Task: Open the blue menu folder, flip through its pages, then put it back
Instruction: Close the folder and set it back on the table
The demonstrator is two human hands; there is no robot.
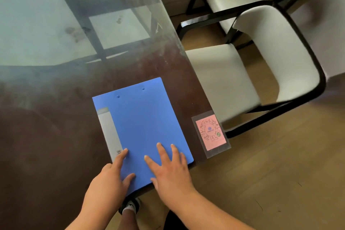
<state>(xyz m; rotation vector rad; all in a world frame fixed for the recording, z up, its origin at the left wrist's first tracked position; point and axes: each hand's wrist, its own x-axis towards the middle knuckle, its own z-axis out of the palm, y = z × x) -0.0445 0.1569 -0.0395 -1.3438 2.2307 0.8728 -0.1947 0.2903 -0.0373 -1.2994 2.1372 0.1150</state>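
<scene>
We log one closed blue menu folder [143, 127] on the table [56, 136], pink QR card [211, 132] at three o'clock, our left hand [110, 179] and right hand [169, 170] flat atop, fingers spread, gripping nothing.

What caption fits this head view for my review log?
Both hands, left and right, rest flat on a closed blue folder lying at the table edge, beside a pink QR card.

Bare forearms; black-and-white shoe [130, 207] below.

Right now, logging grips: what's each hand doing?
Left hand: open, flat on the closed blue plastic menu folder.
Right hand: open, flat on it too.
</scene>
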